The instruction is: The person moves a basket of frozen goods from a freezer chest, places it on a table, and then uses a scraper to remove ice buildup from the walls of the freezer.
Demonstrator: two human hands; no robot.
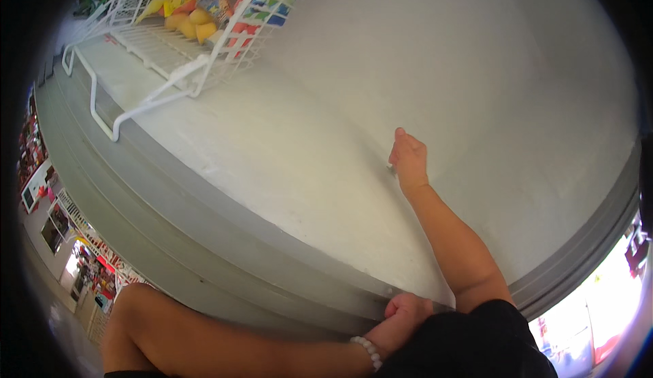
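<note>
A white-walled chest freezer (326,209) lies open before me, with pale frost along its inner wall. My right hand (409,160) reaches down inside, fingers closed around a small, thin, dark-edged object (392,170) that touches or nearly touches the frosty wall; most of it is hidden by the hand. On the freezer's near rim (285,296) rests my left hand (406,312), its fingers curled over the edge and a white bead bracelet (367,351) at the wrist.
A white wire basket (194,74) hangs from the rim at the upper left, holding yellow and pink packaged goods (201,18). Beyond the freezer at the lower left stand wire shelves (76,215) with goods. Bright light comes in at the lower right.
</note>
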